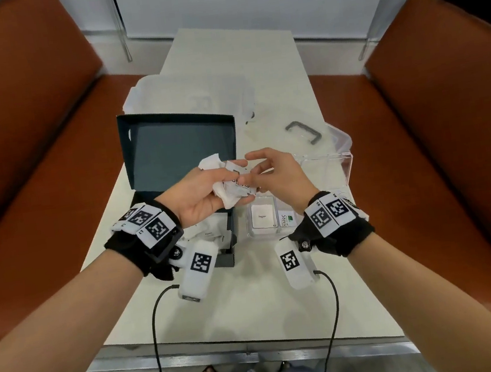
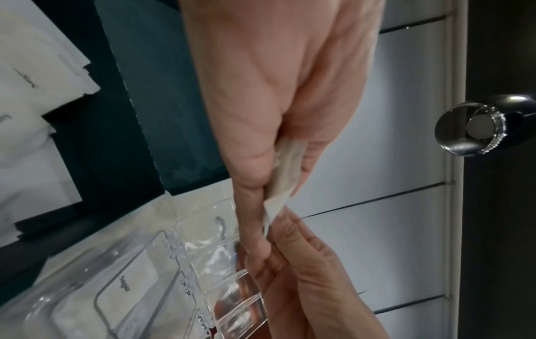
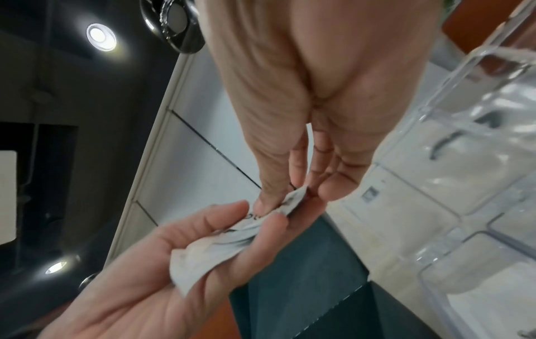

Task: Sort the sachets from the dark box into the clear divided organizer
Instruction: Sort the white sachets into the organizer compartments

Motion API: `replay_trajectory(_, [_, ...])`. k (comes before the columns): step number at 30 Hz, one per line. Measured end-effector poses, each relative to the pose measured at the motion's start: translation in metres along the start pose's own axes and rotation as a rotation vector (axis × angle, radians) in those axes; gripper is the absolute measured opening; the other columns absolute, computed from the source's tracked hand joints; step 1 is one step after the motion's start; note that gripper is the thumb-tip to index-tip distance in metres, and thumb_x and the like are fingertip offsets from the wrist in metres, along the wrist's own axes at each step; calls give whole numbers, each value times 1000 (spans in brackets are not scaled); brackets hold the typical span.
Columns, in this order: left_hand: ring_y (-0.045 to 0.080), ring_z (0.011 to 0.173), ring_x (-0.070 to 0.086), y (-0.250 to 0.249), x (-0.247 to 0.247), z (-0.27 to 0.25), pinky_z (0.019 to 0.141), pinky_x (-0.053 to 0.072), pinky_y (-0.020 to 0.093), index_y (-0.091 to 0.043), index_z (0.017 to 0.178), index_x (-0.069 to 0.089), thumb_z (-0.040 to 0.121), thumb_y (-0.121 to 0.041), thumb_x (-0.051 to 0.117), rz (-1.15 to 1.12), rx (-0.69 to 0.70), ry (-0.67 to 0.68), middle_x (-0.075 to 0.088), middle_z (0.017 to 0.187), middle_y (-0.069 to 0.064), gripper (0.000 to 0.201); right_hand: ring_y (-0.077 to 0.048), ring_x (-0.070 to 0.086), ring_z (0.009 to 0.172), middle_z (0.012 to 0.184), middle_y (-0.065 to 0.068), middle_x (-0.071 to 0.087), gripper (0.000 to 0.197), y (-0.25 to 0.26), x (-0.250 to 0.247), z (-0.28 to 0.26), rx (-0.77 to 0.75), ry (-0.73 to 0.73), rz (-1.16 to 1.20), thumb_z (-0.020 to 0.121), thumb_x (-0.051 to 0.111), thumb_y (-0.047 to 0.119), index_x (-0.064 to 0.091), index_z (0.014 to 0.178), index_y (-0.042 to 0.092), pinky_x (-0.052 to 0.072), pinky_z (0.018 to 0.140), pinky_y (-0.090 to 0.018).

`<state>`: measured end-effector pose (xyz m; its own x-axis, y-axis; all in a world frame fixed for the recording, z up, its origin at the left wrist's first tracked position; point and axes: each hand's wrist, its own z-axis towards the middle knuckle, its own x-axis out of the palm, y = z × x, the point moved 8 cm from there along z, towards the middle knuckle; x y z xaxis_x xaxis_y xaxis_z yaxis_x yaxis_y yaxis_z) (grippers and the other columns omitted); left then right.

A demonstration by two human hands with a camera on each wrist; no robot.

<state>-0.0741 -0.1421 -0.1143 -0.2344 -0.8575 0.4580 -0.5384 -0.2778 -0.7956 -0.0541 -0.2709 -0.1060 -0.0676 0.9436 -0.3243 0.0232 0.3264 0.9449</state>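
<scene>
Both hands raised above desk, between dark box and clear organizer

L hand: palm up, fingers curled round a small bunch of white sachets, thumb on top. Bunch is crumpled, fanned out past the fingertips; in L wrist view only a narrow edge of paper shows betw thumb and fingers

R hand: thumb and forefinger clamped on one sachet of the bunch, the Stevia sachet (print partly covered). Other R fingers loosely bent, touching nothing that I can see. In R wrist view the pinch sits at the sachet's end, just where it leaves the L fingers. Sachet is thus held by both hands at once

Dark box: lid stands open, upright, at far side. More white sachets lie in the box base, under L wrist; count not readable

Organizer: on desk, R of box, touching or just beside it, cannot tell which. Near-left compartment holds a Sugar sachet. Next compartment to the R holds a second Stevia packet, half hidden by R wrist. Far compartments hidden behind hands or too clear to read

Grey handle lies on desk beyond organizer

Brown seats both sides of desk
</scene>
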Motion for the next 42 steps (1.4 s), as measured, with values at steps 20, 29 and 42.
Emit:
replay_trajectory(20, [31, 93, 70, 27, 7, 22, 75, 60, 38, -9, 109, 62, 93, 6, 55, 123, 71, -70, 69, 106, 20, 23, -23, 63, 53, 71, -12, 60, 26, -65, -67, -20, 333, -5, 89, 89, 46, -8, 59, 110, 2, 60, 55, -33])
replay_trajectory(29, [27, 85, 70, 36, 10, 29, 69, 61, 34, -7, 107, 59, 93, 5, 55, 180, 34, -111, 68, 98, 21, 19, -17, 58, 40, 80, -9, 59, 16, -75, -61, -20, 322, -12, 95, 89, 58, 1, 59, 102, 10, 42, 38, -21])
replay_trajectory(42, [16, 71, 59, 44, 31, 41, 56, 51, 23, -11, 111, 59, 98, -17, 55, 413, 51, -138, 60, 91, 5, 15, -17, 66, 55, 89, -5, 67, 28, -50, -48, -21, 201, -30, 57, 87, 67, 19, 59, 114, 16, 40, 39, -19])
